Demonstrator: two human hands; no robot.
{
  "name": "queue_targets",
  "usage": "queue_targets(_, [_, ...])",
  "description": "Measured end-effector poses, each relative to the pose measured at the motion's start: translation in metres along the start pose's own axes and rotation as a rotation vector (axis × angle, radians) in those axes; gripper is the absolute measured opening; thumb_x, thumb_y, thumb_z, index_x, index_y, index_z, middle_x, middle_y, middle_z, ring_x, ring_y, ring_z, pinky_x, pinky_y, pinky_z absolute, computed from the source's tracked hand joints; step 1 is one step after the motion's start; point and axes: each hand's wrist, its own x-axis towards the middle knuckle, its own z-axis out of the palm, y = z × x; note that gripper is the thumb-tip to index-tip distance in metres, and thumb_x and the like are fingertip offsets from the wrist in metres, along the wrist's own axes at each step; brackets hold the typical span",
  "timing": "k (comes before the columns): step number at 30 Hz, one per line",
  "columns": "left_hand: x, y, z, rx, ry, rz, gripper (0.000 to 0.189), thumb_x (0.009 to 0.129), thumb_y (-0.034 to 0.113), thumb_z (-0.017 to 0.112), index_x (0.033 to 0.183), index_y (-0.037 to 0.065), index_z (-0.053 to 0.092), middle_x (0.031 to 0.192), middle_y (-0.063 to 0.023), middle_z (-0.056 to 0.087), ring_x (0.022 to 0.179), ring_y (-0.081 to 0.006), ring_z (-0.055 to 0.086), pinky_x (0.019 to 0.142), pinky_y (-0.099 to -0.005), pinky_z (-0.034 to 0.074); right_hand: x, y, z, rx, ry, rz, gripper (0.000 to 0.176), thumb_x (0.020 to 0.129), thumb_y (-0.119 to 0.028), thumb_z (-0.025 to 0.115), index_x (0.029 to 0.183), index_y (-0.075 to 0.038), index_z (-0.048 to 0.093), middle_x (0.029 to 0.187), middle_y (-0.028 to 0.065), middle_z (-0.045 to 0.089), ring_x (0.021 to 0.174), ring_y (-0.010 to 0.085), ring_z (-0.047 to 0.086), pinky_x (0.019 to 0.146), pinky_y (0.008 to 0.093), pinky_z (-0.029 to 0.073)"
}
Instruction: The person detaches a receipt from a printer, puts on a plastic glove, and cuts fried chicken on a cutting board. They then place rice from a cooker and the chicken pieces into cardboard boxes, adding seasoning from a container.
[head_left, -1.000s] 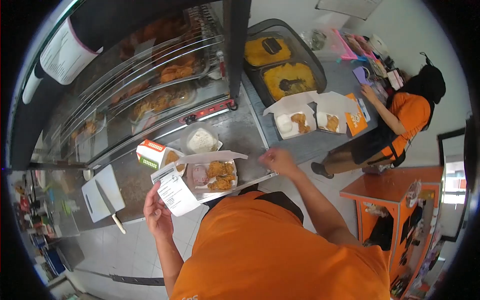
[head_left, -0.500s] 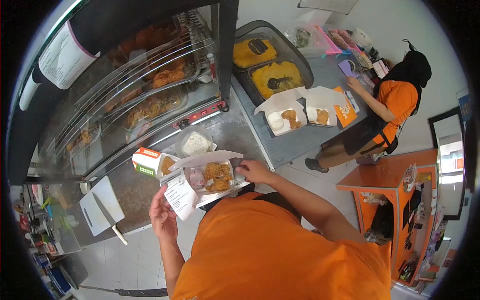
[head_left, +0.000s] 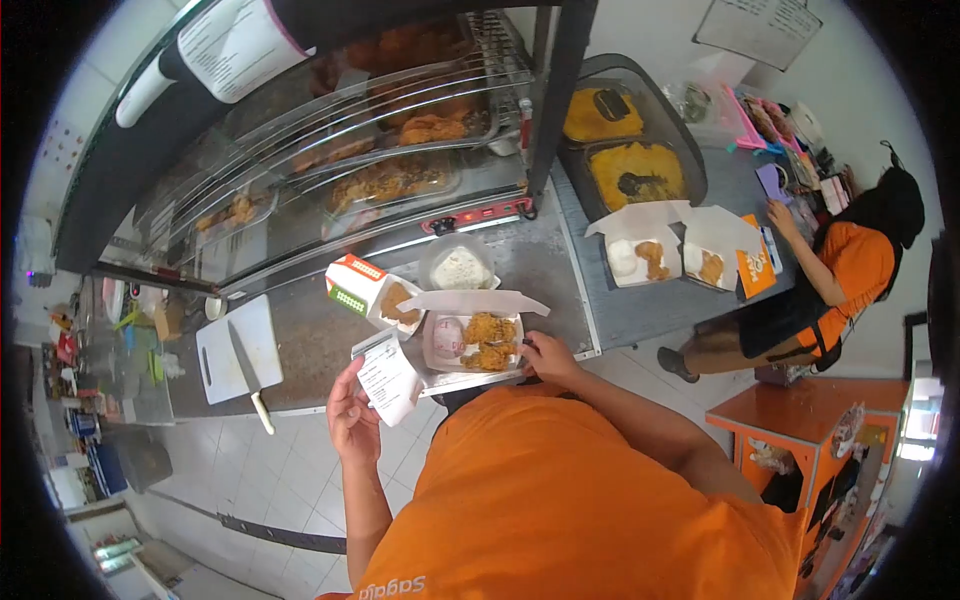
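A printed paper slip (head_left: 390, 380) is pinched in my left hand (head_left: 352, 415), in front of the counter's edge. My right hand (head_left: 552, 360) has its fingers curled at the right wall of an open takeaway box (head_left: 432, 350), and seems to grip it. Inside the box, pieces of fried chicken (head_left: 490, 340) lie to the right of a round wrapped portion (head_left: 449, 337) with pinkish print. Just behind stands a white, orange and green carton (head_left: 358, 288) with fried food showing at its opening. Beside that carton is a clear bowl of white food (head_left: 463, 268).
A knife (head_left: 243, 357) lies on a white cutting board (head_left: 268, 340) at left. The glass warming cabinet (head_left: 330, 235) stands behind. On the grey table (head_left: 640, 315) are two open boxes (head_left: 640, 275) and trays of yellow food (head_left: 635, 175). A co-worker (head_left: 850, 265) stands at right.
My view has turned left, so the scene sits farther right. The slip stays in my left hand, tilted a little differently. My right hand remains at the box's right side.
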Motion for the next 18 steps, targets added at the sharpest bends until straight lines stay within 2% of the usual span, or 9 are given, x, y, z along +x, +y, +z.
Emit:
queue_targets(4, [-0.009, 0.001, -0.006, -0.007, 0.105, 0.05, 0.081, 0.078, 0.024, 0.063, 0.148, -0.011, 0.043, 0.151, -0.0223, 0.049, 0.125, -0.0315, 0.064, 0.096, -0.0396, 0.061, 0.01, -0.001, 0.003, -0.093, 0.044, -0.004, 0.032, 0.103, -0.017, 0.057, 0.125, 0.006, 0.055, 0.088, 0.0226, 0.073, 0.07, 0.0276, 0.076, 0.062, 0.0423, 0.06])
queue_targets(6, [-0.01, 0.002, -0.004, -0.004, 0.118, 0.072, 0.08, 0.078, 0.024, 0.064, 0.148, -0.011, 0.043, 0.151, -0.0219, 0.049, 0.126, -0.0325, 0.063, 0.099, -0.0408, 0.059, 0.016, -0.001, 0.007, -0.357, 0.273, -0.299, 0.024, 0.1, -0.012, 0.057, 0.117, 0.005, 0.059, 0.086, 0.0262, 0.072, 0.068, 0.0347, 0.075, 0.064, 0.0475, 0.059])
queue_targets(7, [-0.009, 0.002, -0.001, 0.001, 0.099, 0.075, 0.081, 0.078, 0.025, 0.064, 0.147, -0.011, 0.044, 0.151, -0.0217, 0.049, 0.127, -0.0329, 0.062, 0.1, -0.0411, 0.059, 0.02, -0.001, 0.005, -0.357, 0.26, -0.307, 0.024, 0.1, -0.012, 0.057, 0.117, 0.005, 0.059, 0.086, 0.0262, 0.072, 0.068, 0.0347, 0.075, 0.064, 0.0475, 0.059])
queue_targets(9, [-0.011, 0.005, 0.008, 0.024, 0.072, 0.064, 0.082, 0.077, 0.026, 0.064, 0.148, -0.01, 0.043, 0.151, -0.0217, 0.048, 0.129, -0.0334, 0.061, 0.1, -0.0412, 0.059, 0.027, -0.003, -0.001, -0.519, 0.178, -0.158, 0.022, 0.092, -0.007, 0.062, 0.112, 0.003, 0.06, 0.09, 0.0276, 0.072, 0.073, 0.0422, 0.073, 0.068, 0.0503, 0.059])
queue_targets(10, [-0.012, 0.008, 0.012, 0.025, 0.106, 0.082, 0.082, 0.077, 0.026, 0.064, 0.148, -0.01, 0.043, 0.151, -0.0217, 0.048, 0.129, -0.0334, 0.061, 0.1, -0.0412, 0.059, 0.03, 0.001, -0.007, -0.602, 0.202, -0.166, 0.023, 0.088, -0.004, 0.065, 0.109, 0.002, 0.06, 0.09, 0.0272, 0.072, 0.076, 0.0441, 0.072, 0.07, 0.051, 0.059])
queue_targets(12, [-0.015, 0.014, 0.02, 0.009, 0.047, 0.046, 0.084, 0.076, 0.026, 0.063, 0.149, -0.011, 0.042, 0.151, -0.0227, 0.049, 0.128, -0.0337, 0.062, 0.099, -0.0424, 0.059, 0.032, 0.011, -0.031, -0.674, 0.257, -0.252, 0.027, 0.08, 0.0, 0.071, 0.106, 0.003, 0.062, 0.09, 0.0246, 0.072, 0.084, 0.045, 0.072, 0.071, 0.0512, 0.06])
queue_targets(13, [-0.018, 0.017, 0.027, 0.01, 0.086, 0.039, 0.086, 0.074, 0.025, 0.062, 0.149, -0.011, 0.041, 0.146, -0.0252, 0.053, 0.126, -0.0344, 0.063, 0.094, -0.0425, 0.062, 0.035, 0.02, -0.05, -0.656, 0.198, -0.22, 0.024, 0.084, -0.002, 0.068, 0.107, 0.003, 0.064, 0.089, 0.0227, 0.072, 0.082, 0.0428, 0.073, 0.071, 0.0512, 0.061])
queue_targets(15, [-0.023, 0.022, 0.027, 0.003, 0.074, 0.04, 0.086, 0.074, 0.025, 0.061, 0.149, -0.011, 0.041, 0.144, -0.0264, 0.054, 0.126, -0.0345, 0.063, 0.092, -0.0417, 0.063, 0.038, 0.029, -0.083, -0.434, 0.254, -0.063, 0.024, 0.087, -0.004, 0.064, 0.11, 0.005, 0.064, 0.086, 0.0226, 0.073, 0.08, 0.0416, 0.074, 0.069, 0.0511, 0.061])
queue_targets(18, [-0.026, 0.03, 0.028, -0.001, 0.024, 0.036, 0.087, 0.072, 0.022, 0.059, 0.149, -0.012, 0.041, 0.14, -0.0285, 0.057, 0.125, -0.0342, 0.064, 0.085, -0.039, 0.065, 0.047, 0.035, -0.121, -0.529, 0.321, -0.063, 0.024, 0.089, -0.005, 0.062, 0.11, 0.006, 0.064, 0.083, 0.0264, 0.071, 0.077, 0.0447, 0.073, 0.067, 0.0509, 0.061])
